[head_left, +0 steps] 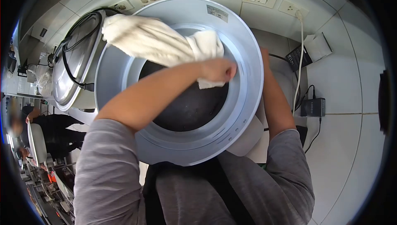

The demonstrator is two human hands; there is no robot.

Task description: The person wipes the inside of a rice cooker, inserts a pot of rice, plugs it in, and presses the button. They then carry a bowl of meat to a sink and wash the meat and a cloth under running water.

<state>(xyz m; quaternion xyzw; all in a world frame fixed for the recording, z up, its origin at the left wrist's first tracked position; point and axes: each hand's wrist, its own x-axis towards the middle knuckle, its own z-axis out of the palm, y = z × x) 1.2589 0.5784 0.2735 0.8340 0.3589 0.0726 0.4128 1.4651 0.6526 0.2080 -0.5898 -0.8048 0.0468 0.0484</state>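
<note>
A large round grey-blue metal pot [248, 101] is tilted in front of me, its wide mouth facing me and its inner bottom dark. My left hand [219, 70] reaches across the mouth, closed around a white cloth [151, 38]. The long end of the cloth trails left over the pot's far rim, and a short corner hangs below my fist. On the right, my right hand [264, 55] lies against the outer side of the pot; its fingers are hidden behind the rim.
Left of the pot lies a shiny metal lid [76, 65] with a black power cord [68, 59]. Right of it are a small open box [310, 53], a white cable [300, 59] and a black power adapter [313, 107]. Another person [49, 132] stands at far left holding a white tray [37, 142].
</note>
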